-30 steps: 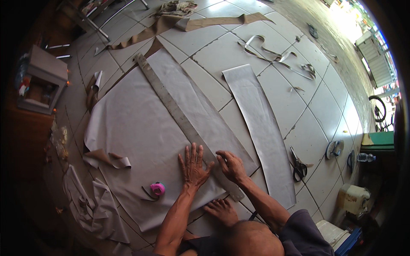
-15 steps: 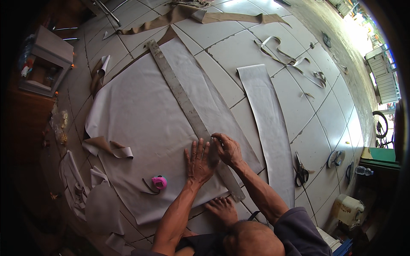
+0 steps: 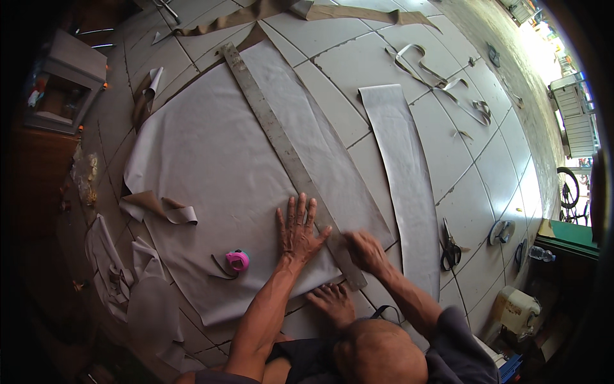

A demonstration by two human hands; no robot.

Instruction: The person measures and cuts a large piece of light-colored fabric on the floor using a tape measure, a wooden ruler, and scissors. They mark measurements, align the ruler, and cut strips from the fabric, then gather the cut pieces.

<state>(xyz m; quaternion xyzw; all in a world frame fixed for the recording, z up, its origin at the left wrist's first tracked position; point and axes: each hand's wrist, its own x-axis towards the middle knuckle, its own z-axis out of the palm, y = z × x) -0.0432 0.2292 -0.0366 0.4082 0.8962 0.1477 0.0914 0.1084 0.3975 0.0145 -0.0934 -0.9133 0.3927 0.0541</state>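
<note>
A large sheet of grey-white, leather-like material [image 3: 204,153] with a brown underside lies on the floor. Across it runs a long, worn metal straightedge [image 3: 276,141], slanting from far left to near right. My left hand [image 3: 298,232] presses flat on the sheet, fingers spread, its thumb on the straightedge. Along the straightedge's right side, near its lower end, my right hand [image 3: 368,253] is closed and slightly blurred; whatever it grips cannot be made out. A pink tape measure [image 3: 237,260] rests on the sheet left of my left forearm. My bare foot [image 3: 334,303] is beside the straightedge's near end.
A separate grey-white strip [image 3: 403,173] lies to the right, with black-handled scissors [image 3: 451,253] beside it. Narrow curled strips [image 3: 441,83] lie far right, a long brown offcut [image 3: 256,18] at the back. Scraps [image 3: 160,208] overlap the sheet's left edge. A plastic jerrycan [image 3: 517,312] stands near right.
My right hand has moved down along the straightedge, toward me and to the right, away from my left hand. My left hand's thumb has spread onto the straightedge. The view has shifted slightly.
</note>
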